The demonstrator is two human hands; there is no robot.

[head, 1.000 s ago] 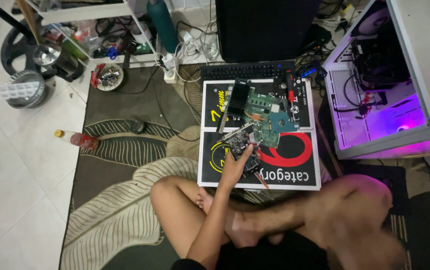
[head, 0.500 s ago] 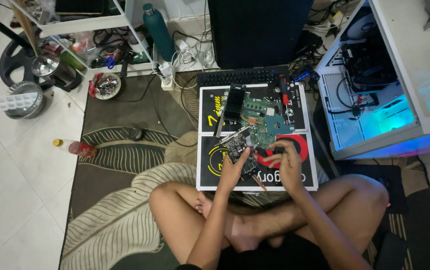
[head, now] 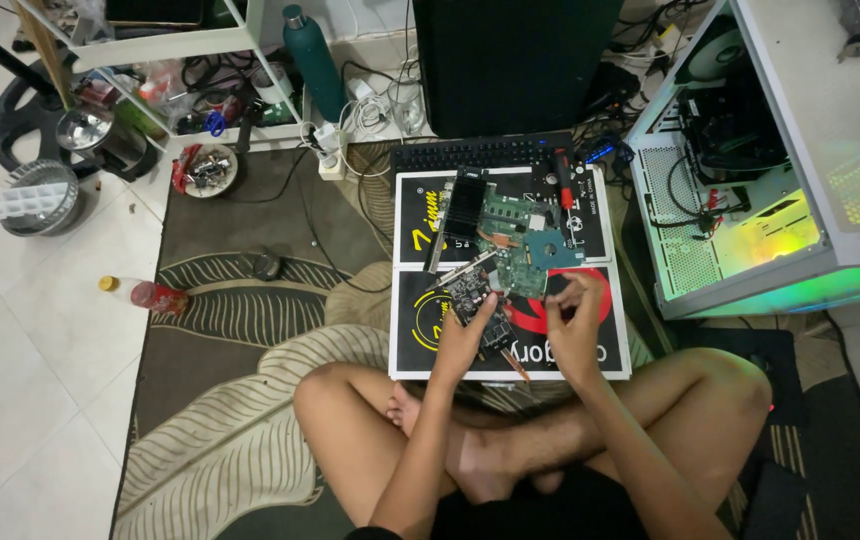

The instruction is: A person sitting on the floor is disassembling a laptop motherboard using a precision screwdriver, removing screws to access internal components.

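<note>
Black printed mats (head: 605,235), two of them laid end to end on a brown leaf-pattern rug (head: 240,320), serve as the work surface; rug sits on pale floor tiles (head: 20,330). Person sits cross-legged at the near edge of the mats.

Left hand (head: 465,338) is clamped on a small black circuit card (head: 475,298), fingers wrapped under its near edge, card tilted up off the mat. Right hand (head: 575,325) hovers just beside it, fingertips pinched together over the mat; cannot tell whether anything is between them. A thin screwdriver (head: 516,365) lies on the mat between the two wrists.

Just beyond the card: a green-blue motherboard (head: 520,245) flat on the mats, a black card with a heatsink (head: 463,205) at its left, a red-handled tool (head: 563,180) at its right. Black keyboard (head: 480,152) touches the far edge of the mats, with a black tower case (head: 515,60) behind it.

Right side: open white PC case (head: 800,160) lying with its glass side lit green-yellow. Left side: white shelf unit (head: 180,45) with clutter, teal bottle (head: 312,60), power strip (head: 330,150) with tangled cables, small dish of parts (head: 208,168), red-liquid bottle (head: 145,294) on the tiles, computer mouse (head: 267,265) on the rug.
</note>
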